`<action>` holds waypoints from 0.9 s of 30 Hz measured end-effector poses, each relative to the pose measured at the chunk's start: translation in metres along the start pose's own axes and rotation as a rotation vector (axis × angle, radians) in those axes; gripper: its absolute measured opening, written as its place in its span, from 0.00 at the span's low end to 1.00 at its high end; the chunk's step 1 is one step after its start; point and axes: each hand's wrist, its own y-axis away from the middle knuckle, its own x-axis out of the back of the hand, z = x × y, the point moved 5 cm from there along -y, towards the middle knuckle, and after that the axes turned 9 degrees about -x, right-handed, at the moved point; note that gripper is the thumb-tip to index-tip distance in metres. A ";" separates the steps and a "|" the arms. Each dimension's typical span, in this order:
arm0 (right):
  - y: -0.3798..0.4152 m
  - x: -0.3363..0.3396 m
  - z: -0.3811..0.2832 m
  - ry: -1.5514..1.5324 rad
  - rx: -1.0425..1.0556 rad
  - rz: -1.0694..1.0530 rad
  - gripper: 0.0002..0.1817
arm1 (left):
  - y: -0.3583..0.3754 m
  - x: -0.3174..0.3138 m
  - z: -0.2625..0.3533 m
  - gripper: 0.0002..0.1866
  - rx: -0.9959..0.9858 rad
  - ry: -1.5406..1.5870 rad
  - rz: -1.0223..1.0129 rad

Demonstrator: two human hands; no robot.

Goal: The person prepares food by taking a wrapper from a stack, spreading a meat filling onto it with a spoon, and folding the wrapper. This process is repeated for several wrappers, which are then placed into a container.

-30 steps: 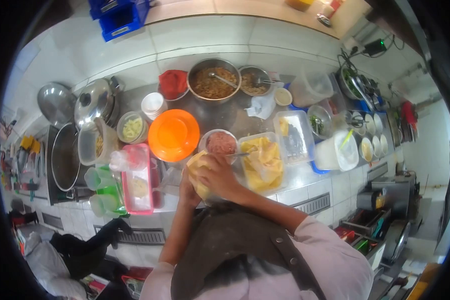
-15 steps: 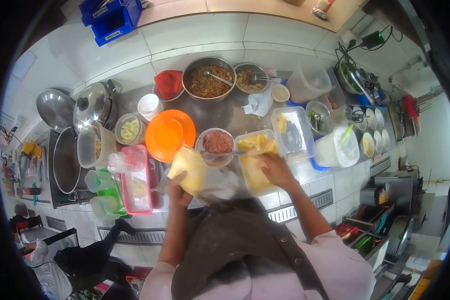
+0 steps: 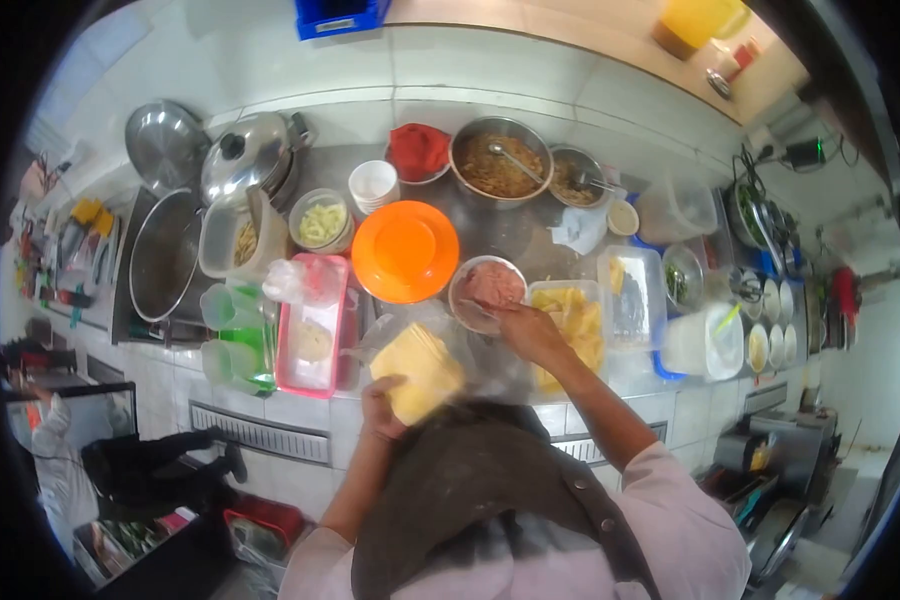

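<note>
My left hand (image 3: 380, 402) is closed on a stack of square yellow dough wrappers (image 3: 420, 372), held tilted in front of the apron. My right hand (image 3: 532, 332) is closed around a thin flat tool at the near right rim of a bowl (image 3: 458, 308). The tool's tip reaches into pinkish minced meat (image 3: 495, 282) in that bowl; its exact kind I cannot make out. Right of the bowl, partly behind my right forearm, sits a clear container (image 3: 598, 300) with folded yellow pieces. Clear plastic sheeting (image 3: 490, 365) lies between my hands.
An orange plate (image 3: 406, 252) stands left of the meat bowl. Further left are a pink tray (image 3: 338, 340) and a large pot (image 3: 165, 255). A steel bowl (image 3: 500, 195) of brown filling is behind. On the right are clear tubs (image 3: 632, 300). Another person (image 3: 55, 440) is at far left.
My right hand has moved from above the container of yellow pieces to the meat bowl, with the tool now in the meat. My left hand still holds the wrappers. The camera view has turned leftward.
</note>
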 end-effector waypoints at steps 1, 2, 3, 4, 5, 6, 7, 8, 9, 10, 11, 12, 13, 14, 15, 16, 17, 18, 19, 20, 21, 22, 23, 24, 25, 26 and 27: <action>0.002 -0.004 -0.005 0.012 0.014 -0.010 0.16 | 0.008 0.002 -0.006 0.36 0.043 -0.003 0.012; 0.005 0.000 -0.007 -0.013 -0.023 0.125 0.16 | 0.013 0.003 -0.009 0.35 0.090 -0.007 0.021; 0.006 0.010 -0.010 -0.039 -0.061 0.262 0.16 | 0.015 0.004 -0.007 0.35 0.082 0.008 0.020; 0.004 0.019 -0.024 -0.028 -0.055 0.257 0.16 | 0.016 0.005 -0.004 0.35 0.090 -0.010 0.013; 0.002 0.026 -0.037 0.056 -0.140 0.257 0.16 | 0.016 0.006 -0.003 0.36 0.102 -0.029 0.006; 0.001 0.029 -0.047 0.140 -0.229 0.256 0.16 | 0.014 0.008 -0.001 0.36 0.106 -0.019 0.004; -0.002 0.020 -0.055 0.150 -0.232 0.254 0.16 | 0.008 0.009 0.003 0.36 0.099 -0.013 -0.004; -0.005 0.006 -0.060 0.178 -0.245 0.230 0.16 | 0.001 0.008 0.006 0.36 0.092 -0.009 -0.014; -0.005 -0.003 -0.062 0.206 -0.257 0.208 0.16 | -0.004 0.002 0.009 0.36 0.096 -0.004 -0.020; 0.001 -0.006 -0.064 0.213 -0.258 0.211 0.16 | -0.008 -0.008 0.014 0.35 0.083 -0.026 -0.063; 0.008 -0.011 -0.066 0.212 -0.236 0.155 0.15 | -0.012 -0.016 0.019 0.35 0.067 -0.047 -0.104; 0.011 -0.012 -0.069 0.210 -0.210 0.096 0.15 | -0.017 -0.018 0.023 0.35 0.063 -0.040 -0.107; 0.012 -0.006 -0.066 0.218 -0.206 0.093 0.15 | -0.021 -0.018 0.026 0.34 0.051 -0.041 -0.110; 0.015 -0.001 -0.061 0.209 -0.199 0.055 0.15 | -0.023 -0.018 0.027 0.33 0.043 -0.043 -0.112; 0.017 0.003 -0.058 0.199 -0.200 0.019 0.15 | -0.024 -0.017 0.028 0.33 0.050 -0.038 -0.111; 0.015 0.003 -0.057 0.202 -0.210 0.019 0.15 | -0.027 -0.014 0.029 0.32 0.083 -0.035 -0.100; 0.011 0.006 -0.059 0.225 -0.192 0.118 0.14 | -0.030 -0.011 0.028 0.31 0.117 -0.034 -0.091; 0.009 0.010 -0.064 0.246 -0.171 0.217 0.14 | -0.033 -0.008 0.026 0.31 0.127 -0.033 -0.096; 0.011 0.009 -0.068 0.247 -0.179 0.219 0.14 | -0.036 -0.003 0.025 0.32 0.121 -0.041 -0.080; 0.013 0.004 -0.070 0.239 -0.247 0.143 0.13 | -0.038 0.001 0.025 0.33 0.114 -0.050 -0.063; 0.016 -0.001 -0.071 0.229 -0.312 0.066 0.13 | -0.038 0.001 0.026 0.33 0.117 -0.054 -0.063; 0.023 -0.004 -0.070 0.226 -0.314 0.065 0.13 | -0.038 0.000 0.026 0.31 0.100 -0.085 -0.071; 0.034 -0.007 -0.065 0.203 -0.291 0.051 0.13 | -0.038 0.000 0.027 0.29 0.083 -0.114 -0.078; 0.042 -0.007 -0.060 0.181 -0.269 0.037 0.12 | -0.037 0.001 0.027 0.29 0.085 -0.114 -0.076; 0.046 0.006 -0.058 0.181 -0.271 0.035 0.12 | -0.036 0.004 0.027 0.28 0.090 -0.103 -0.060; 0.050 0.022 -0.057 0.152 -0.222 0.051 0.12 | -0.036 0.005 0.026 0.28 0.095 -0.094 -0.044; 0.049 0.034 -0.059 0.123 -0.175 0.069 0.12 | -0.036 0.004 0.025 0.28 0.100 -0.097 -0.045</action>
